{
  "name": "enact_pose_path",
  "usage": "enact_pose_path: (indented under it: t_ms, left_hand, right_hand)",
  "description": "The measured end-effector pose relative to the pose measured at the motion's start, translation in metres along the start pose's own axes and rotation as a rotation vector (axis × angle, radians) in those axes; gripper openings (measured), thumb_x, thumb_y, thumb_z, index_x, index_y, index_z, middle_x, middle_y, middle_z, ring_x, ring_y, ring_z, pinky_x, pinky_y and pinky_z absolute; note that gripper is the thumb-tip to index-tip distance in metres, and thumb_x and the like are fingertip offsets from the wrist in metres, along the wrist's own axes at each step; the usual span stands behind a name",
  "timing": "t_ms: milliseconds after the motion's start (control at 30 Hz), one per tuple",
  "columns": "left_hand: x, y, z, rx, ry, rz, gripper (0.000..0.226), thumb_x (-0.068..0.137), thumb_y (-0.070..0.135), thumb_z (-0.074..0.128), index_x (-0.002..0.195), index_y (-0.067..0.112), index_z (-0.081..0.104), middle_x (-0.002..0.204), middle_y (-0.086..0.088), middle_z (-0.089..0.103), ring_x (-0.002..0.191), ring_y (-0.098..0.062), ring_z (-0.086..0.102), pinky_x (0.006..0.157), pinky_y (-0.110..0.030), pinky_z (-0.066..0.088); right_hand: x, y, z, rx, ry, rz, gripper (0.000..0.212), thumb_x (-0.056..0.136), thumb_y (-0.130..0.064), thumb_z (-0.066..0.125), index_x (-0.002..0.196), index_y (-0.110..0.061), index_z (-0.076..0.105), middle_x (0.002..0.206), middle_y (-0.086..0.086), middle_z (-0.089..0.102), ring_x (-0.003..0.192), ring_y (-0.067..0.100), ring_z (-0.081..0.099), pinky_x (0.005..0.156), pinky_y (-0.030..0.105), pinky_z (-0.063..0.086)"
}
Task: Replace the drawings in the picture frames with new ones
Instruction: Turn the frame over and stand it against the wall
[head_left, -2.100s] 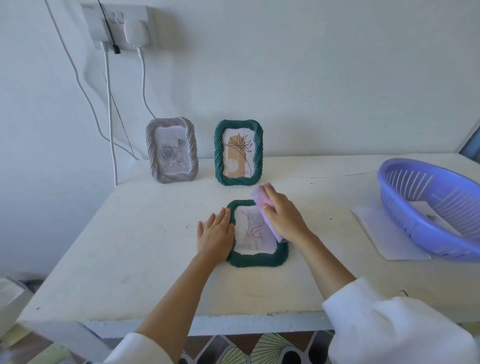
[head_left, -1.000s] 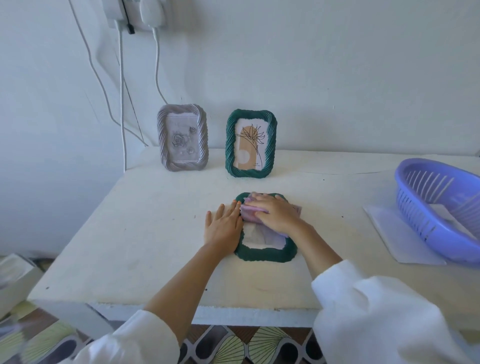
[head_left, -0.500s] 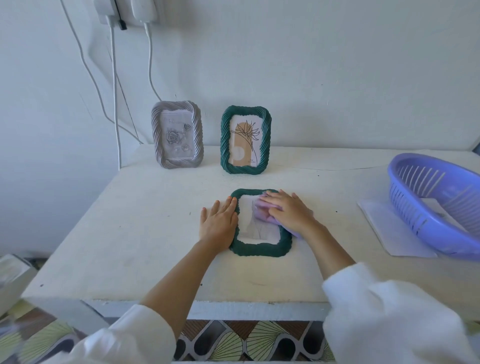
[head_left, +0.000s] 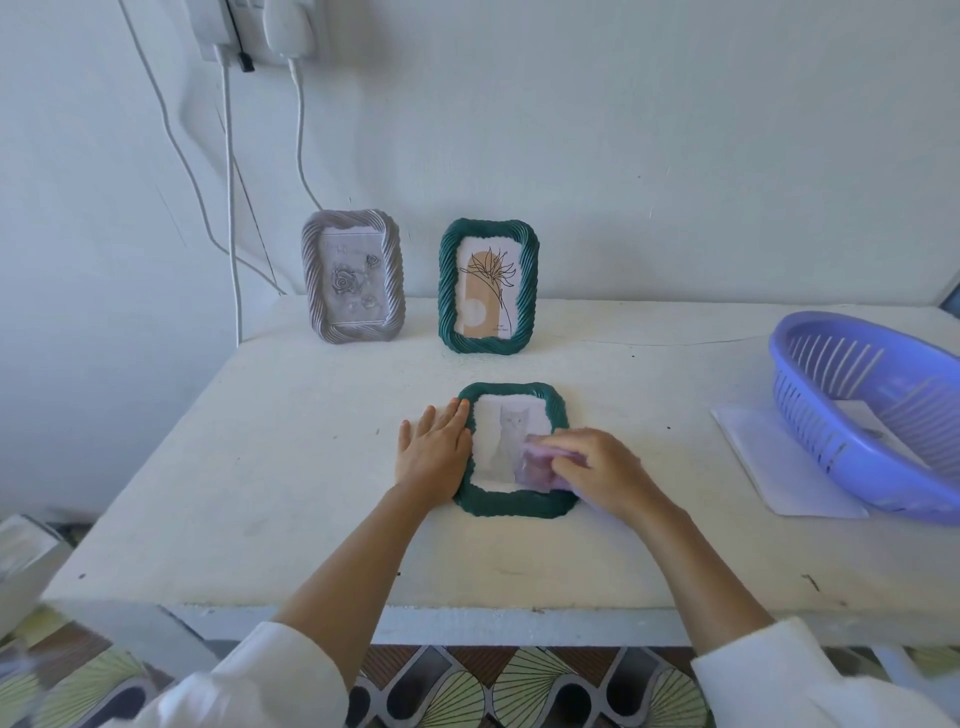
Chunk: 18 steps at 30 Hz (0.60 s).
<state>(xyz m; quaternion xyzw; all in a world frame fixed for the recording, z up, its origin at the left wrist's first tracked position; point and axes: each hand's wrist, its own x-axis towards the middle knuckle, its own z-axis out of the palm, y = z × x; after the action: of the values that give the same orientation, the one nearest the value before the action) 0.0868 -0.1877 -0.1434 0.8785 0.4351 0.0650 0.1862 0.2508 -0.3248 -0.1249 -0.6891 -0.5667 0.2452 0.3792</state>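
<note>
A green frame (head_left: 511, 503) is laid flat, face up, near the middle of the white worktop (head_left: 260, 467), close to its near edge. Behind its glass a pale drawing of a cat (head_left: 506, 436) is seen. A folded lilac cloth (head_left: 537, 465) is pressed onto the lower right part of the glass, where it is held under the right hand (head_left: 602, 470); the grip of that hand is curled over the cloth, with the fingers bent around its top edge. The frame's left border is steadied by the left hand (head_left: 434, 452), which is laid flat on the worktop with its fingers straight and together, the forefinger side touching the ribbed border. White sleeves are worn on both arms.

Farther back, against the wall, two more frames are stood upright, side by side but apart. A second green frame (head_left: 488, 335) with a line drawing of a plant (head_left: 488, 291) over a tan shape is placed directly behind the flat one. To its left a grey frame (head_left: 353, 330) with a grey rose picture (head_left: 353, 283) is stood.

At the right edge of the worktop a lilac slotted basket (head_left: 831, 431) is set, partly on top of a white sheet of paper (head_left: 769, 462); another sheet is seen inside it. White cables (head_left: 231, 208) are hung down the wall from plugs at the top left. A patterned floor is seen below the worktop.
</note>
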Motion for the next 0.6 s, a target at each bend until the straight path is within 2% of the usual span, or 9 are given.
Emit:
enact_pose_path:
  t_ms: [67,100,133,200,300,400,467,533,600]
  left_hand:
    - [0.002,0.001,-0.004,-0.075,-0.028,-0.041,0.049,0.100,0.031,0.016,0.149,0.030,0.011,0.158,0.007,0.009,0.146,-0.019,0.003,0.117,-0.043,-0.002]
    - [0.003,0.002,-0.007,-0.141,-0.030,-0.075,0.048,0.100,0.032,0.018,0.148,0.031,0.013,0.158,0.003,0.009,0.146,-0.021,0.003,0.118,-0.043,-0.001]
    - [0.002,0.005,-0.011,-0.221,-0.006,-0.107,0.048,0.100,0.034,0.020,0.148,0.032,0.016,0.158,-0.001,0.011,0.146,-0.023,0.004,0.118,-0.043,0.000]
    - [-0.001,0.016,-0.017,-0.419,0.107,-0.123,0.049,0.098,0.040,0.024,0.146,0.031,0.022,0.156,-0.006,0.018,0.145,-0.025,0.009,0.118,-0.043,0.007]
    - [-0.008,0.051,-0.024,-0.739,0.200,-0.008,0.053,0.095,0.046,0.036,0.145,0.028,0.029,0.151,-0.008,0.029,0.140,-0.023,0.023,0.116,-0.042,0.018]
    - [-0.015,0.086,-0.027,-0.945,0.150,0.104,0.062,0.088,0.048,0.047,0.144,0.027,0.032,0.145,-0.005,0.038,0.134,-0.019,0.037,0.112,-0.040,0.030]
    - [-0.015,0.095,-0.026,-1.000,0.142,0.070,0.061,0.088,0.038,0.050,0.145,0.028,0.029,0.146,-0.004,0.036,0.133,-0.018,0.038,0.112,-0.038,0.031]
    - [-0.014,0.094,-0.025,-1.000,0.147,0.013,0.053,0.093,0.028,0.044,0.144,0.028,0.030,0.146,-0.004,0.035,0.132,-0.018,0.038,0.110,-0.031,0.030]
    - [-0.015,0.091,-0.028,-0.989,0.193,-0.032,0.041,0.096,0.025,0.038,0.138,0.023,0.042,0.140,-0.008,0.044,0.126,-0.020,0.045,0.107,-0.032,0.036]
  right_hand:
    - [0.004,-0.004,-0.010,0.217,0.170,0.122,0.035,0.089,-0.004,0.045,0.112,-0.021,0.066,0.120,-0.007,0.063,0.109,0.008,0.059,0.096,0.028,0.047]
    - [0.008,-0.009,-0.016,0.204,0.278,0.138,0.035,0.089,-0.004,0.044,0.112,-0.018,0.065,0.118,-0.006,0.063,0.106,0.008,0.058,0.092,0.021,0.045]
    - [0.013,-0.015,-0.023,0.239,0.367,0.148,0.034,0.089,-0.004,0.043,0.109,-0.017,0.066,0.113,-0.007,0.064,0.102,0.007,0.058,0.085,0.016,0.043]
    - [0.023,-0.032,-0.029,0.464,0.444,0.196,0.029,0.089,-0.007,0.042,0.089,-0.023,0.066,0.094,-0.008,0.066,0.089,0.008,0.059,0.071,0.015,0.042]
    - [0.034,-0.053,-0.016,0.855,0.333,0.317,0.024,0.092,-0.020,0.042,0.079,-0.022,0.062,0.075,-0.002,0.066,0.081,0.015,0.060,0.066,0.023,0.044]
    - [0.039,-0.065,0.009,1.089,0.188,0.416,0.027,0.094,-0.030,0.041,0.090,-0.017,0.064,0.086,0.005,0.067,0.080,0.016,0.063,0.070,0.026,0.050]
    - [0.040,-0.068,0.023,1.265,0.123,0.393,0.034,0.096,-0.035,0.035,0.108,-0.018,0.061,0.106,0.005,0.065,0.101,0.016,0.060,0.088,0.027,0.047]
    - [0.039,-0.068,0.027,1.432,0.059,0.347,0.042,0.097,-0.035,0.027,0.127,-0.019,0.052,0.123,0.004,0.059,0.120,0.017,0.050,0.103,0.030,0.034]
    - [0.037,-0.066,0.025,1.437,0.011,0.295,0.042,0.095,-0.028,0.027,0.123,-0.016,0.055,0.116,0.003,0.064,0.118,0.018,0.052,0.102,0.030,0.035]
